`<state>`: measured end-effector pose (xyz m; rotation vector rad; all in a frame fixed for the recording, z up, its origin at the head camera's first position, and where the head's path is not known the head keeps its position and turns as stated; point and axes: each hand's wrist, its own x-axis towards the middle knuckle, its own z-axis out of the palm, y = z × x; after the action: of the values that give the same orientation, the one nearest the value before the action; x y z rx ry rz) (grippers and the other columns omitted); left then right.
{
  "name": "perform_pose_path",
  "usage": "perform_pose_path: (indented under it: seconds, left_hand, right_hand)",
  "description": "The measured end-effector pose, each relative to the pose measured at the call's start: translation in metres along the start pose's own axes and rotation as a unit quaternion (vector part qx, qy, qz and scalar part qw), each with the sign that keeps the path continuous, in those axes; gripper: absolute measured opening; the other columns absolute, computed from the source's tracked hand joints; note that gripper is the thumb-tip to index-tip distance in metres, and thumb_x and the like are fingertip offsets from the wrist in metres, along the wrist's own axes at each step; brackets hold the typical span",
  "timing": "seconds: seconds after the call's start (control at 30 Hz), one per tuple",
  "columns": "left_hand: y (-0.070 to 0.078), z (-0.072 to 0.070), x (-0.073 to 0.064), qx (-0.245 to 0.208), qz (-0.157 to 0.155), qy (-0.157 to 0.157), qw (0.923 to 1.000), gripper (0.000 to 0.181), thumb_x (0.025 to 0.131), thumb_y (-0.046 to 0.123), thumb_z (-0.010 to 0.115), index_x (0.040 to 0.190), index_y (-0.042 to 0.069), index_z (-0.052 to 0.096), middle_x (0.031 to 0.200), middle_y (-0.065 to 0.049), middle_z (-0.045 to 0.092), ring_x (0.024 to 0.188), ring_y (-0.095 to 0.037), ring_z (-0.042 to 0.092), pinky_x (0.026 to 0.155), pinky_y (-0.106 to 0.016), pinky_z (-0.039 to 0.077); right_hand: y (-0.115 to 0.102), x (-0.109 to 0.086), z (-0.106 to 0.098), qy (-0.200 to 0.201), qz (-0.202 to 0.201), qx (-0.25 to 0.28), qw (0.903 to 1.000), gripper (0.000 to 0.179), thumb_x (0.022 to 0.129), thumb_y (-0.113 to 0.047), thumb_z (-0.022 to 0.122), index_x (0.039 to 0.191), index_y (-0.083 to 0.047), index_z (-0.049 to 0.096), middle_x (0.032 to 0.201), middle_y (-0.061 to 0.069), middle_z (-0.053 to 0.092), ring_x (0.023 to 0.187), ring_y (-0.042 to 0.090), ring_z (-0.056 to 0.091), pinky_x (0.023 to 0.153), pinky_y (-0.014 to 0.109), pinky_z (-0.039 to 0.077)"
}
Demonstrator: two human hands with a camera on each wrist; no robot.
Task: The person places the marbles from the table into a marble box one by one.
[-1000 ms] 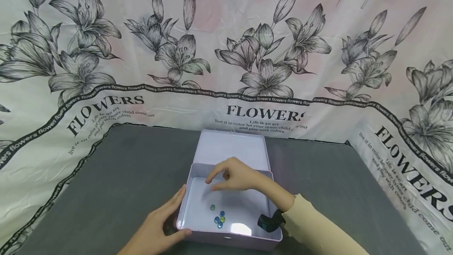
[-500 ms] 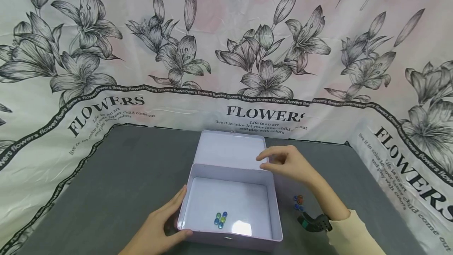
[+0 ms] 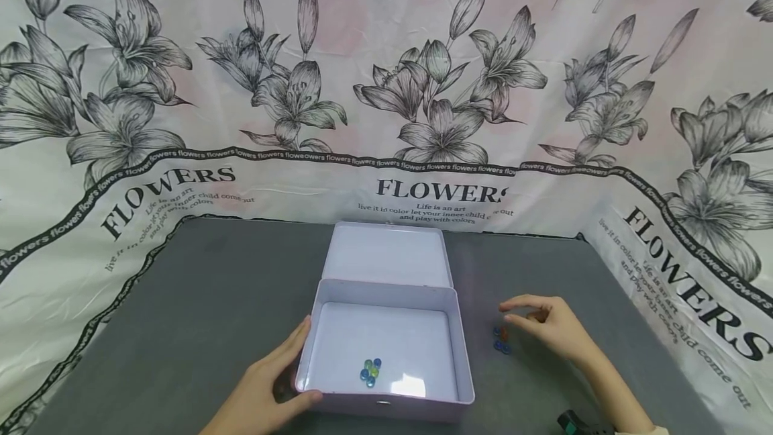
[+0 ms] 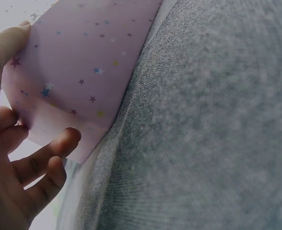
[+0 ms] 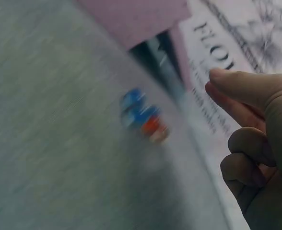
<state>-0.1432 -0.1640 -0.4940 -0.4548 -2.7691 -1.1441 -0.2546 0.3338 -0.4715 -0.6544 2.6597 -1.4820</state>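
A lilac tin box point(image 3: 389, 291) stands on the grey tabletop with its hinged lid point(image 3: 389, 254) laid back. Inside, near the front, several green, blue and yellow glass marbles point(image 3: 370, 372) lie bunched together. My left hand point(image 3: 266, 381) holds the box's front left corner, thumb at the front rim and fingers along the left side; its star-printed wall point(image 4: 83, 62) shows in the left wrist view. To the right of the box, my right hand point(image 3: 552, 324) hovers beside several blue and orange marbles point(image 3: 501, 341), thumb and forefinger apart, nothing between them. Those marbles point(image 5: 143, 115) look blurred in the right wrist view.
Behind the table hangs a white and pink cloth point(image 3: 338, 86) printed with flowers and lettering, also rising along both sides. The dark grey table point(image 3: 229, 287) extends left and right of the box. A black strap device point(image 3: 574, 423) sits on the right wrist.
My right hand has moved from over the box, rightward past the lid, down to the marbles outside. The green marble now lies against the other marbles in the box. My left hand stays at the corner.
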Motion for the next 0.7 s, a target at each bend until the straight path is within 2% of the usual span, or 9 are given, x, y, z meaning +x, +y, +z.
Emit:
perform_pose_path:
  seconds: [0.03, 0.1, 0.17, 0.23, 0.27, 0.33, 0.47, 0.57, 0.7]
  left_hand:
    - [0.0, 0.0, 0.0, 0.0, -0.003, 0.0, 1.0, 0.097, 0.078, 0.058, 0.077, 0.157, 0.031, 0.028, 0.159, 0.016, 0.028, 0.141, -0.011, 0.035, 0.108, -0.047, 0.041]
    - [0.0, 0.0, 0.0, 0.005, 0.002, 0.002, 1.0, 0.096, 0.078, 0.057, 0.077, 0.157, 0.031, 0.028, 0.16, 0.015, 0.028, 0.142, -0.012, 0.035, 0.108, -0.046, 0.041]
    - [0.0, -0.001, -0.001, 0.008, 0.002, 0.003, 1.0, 0.096, 0.078, 0.057, 0.076, 0.157, 0.03, 0.028, 0.16, 0.013, 0.028, 0.142, -0.013, 0.035, 0.108, -0.046, 0.042]
    - [-0.001, -0.002, -0.003, 0.01, -0.005, 0.001, 0.9999, 0.097, 0.078, 0.059, 0.076, 0.157, 0.03, 0.028, 0.16, 0.013, 0.028, 0.142, -0.013, 0.035, 0.108, -0.046, 0.042]
    - [-0.001, -0.002, -0.003, 0.006, -0.011, -0.003, 0.9999, 0.097, 0.077, 0.059, 0.076, 0.157, 0.03, 0.028, 0.16, 0.013, 0.028, 0.142, -0.012, 0.034, 0.108, -0.047, 0.042]
    - [-0.002, -0.003, -0.005, -0.002, -0.028, -0.011, 0.9995, 0.099, 0.075, 0.063, 0.075, 0.157, 0.03, 0.029, 0.16, 0.015, 0.027, 0.143, -0.011, 0.033, 0.108, -0.047, 0.042]
    - [-0.003, -0.003, -0.005, -0.019, -0.057, -0.035, 0.9976, 0.103, 0.072, 0.069, 0.073, 0.157, 0.032, 0.028, 0.159, 0.02, 0.023, 0.143, -0.01, 0.031, 0.11, -0.048, 0.04]
    - [-0.003, -0.001, -0.002, -0.025, -0.051, -0.042, 0.9975, 0.103, 0.073, 0.07, 0.072, 0.157, 0.031, 0.027, 0.159, 0.021, 0.022, 0.144, -0.009, 0.03, 0.111, -0.048, 0.039]
    - [-0.002, -0.001, 0.001, -0.03, -0.039, -0.035, 0.9982, 0.101, 0.074, 0.066, 0.074, 0.157, 0.031, 0.027, 0.159, 0.019, 0.023, 0.144, -0.008, 0.028, 0.111, -0.048, 0.038]
  right_hand:
    - [0.007, -0.003, 0.001, 0.004, 0.011, -0.002, 0.9999, 0.024, 0.093, -0.017, 0.07, 0.114, -0.006, 0.072, 0.094, 0.006, 0.074, 0.038, 0.004, 0.023, 0.032, 0.025, 0.026]
    - [0.019, -0.007, 0.004, 0.012, 0.029, -0.003, 0.9995, 0.025, 0.093, -0.018, 0.07, 0.115, -0.008, 0.072, 0.072, -0.001, 0.068, 0.038, 0.0, 0.022, 0.032, 0.023, 0.025]
    - [0.027, -0.01, 0.008, 0.016, 0.043, -0.002, 0.9989, 0.024, 0.093, -0.019, 0.069, 0.115, -0.01, 0.072, 0.061, -0.007, 0.06, 0.038, -0.003, 0.022, 0.032, 0.023, 0.026]
    - [0.033, -0.011, 0.012, 0.019, 0.04, 0.005, 0.999, 0.024, 0.093, -0.018, 0.069, 0.115, -0.009, 0.072, 0.061, -0.007, 0.061, 0.038, -0.004, 0.023, 0.031, 0.024, 0.026]
    - [0.035, -0.012, 0.014, 0.021, 0.038, 0.006, 0.999, 0.023, 0.093, -0.017, 0.069, 0.115, -0.009, 0.072, 0.054, -0.008, 0.054, 0.038, -0.004, 0.023, 0.031, 0.024, 0.026]
    - [0.039, -0.013, 0.017, 0.024, 0.024, 0.005, 0.9994, 0.022, 0.093, -0.016, 0.07, 0.114, -0.009, 0.072, 0.056, -0.008, 0.055, 0.039, -0.005, 0.025, 0.031, 0.025, 0.027]
    - [0.043, -0.017, 0.022, 0.045, -0.012, -0.029, 0.9985, 0.022, 0.087, -0.013, 0.075, 0.109, -0.013, 0.075, 0.075, -0.005, 0.068, 0.041, -0.006, 0.026, 0.033, 0.023, 0.028]
    - [0.043, -0.021, 0.022, 0.061, -0.037, -0.055, 0.996, 0.023, 0.083, -0.008, 0.078, 0.105, -0.014, 0.076, 0.103, 0.002, 0.074, 0.042, -0.007, 0.026, 0.034, 0.021, 0.028]
    - [0.04, -0.019, 0.021, 0.071, -0.054, -0.072, 0.9934, 0.024, 0.082, -0.006, 0.079, 0.105, -0.014, 0.076, 0.103, 0.006, 0.074, 0.043, -0.009, 0.025, 0.034, 0.02, 0.028]
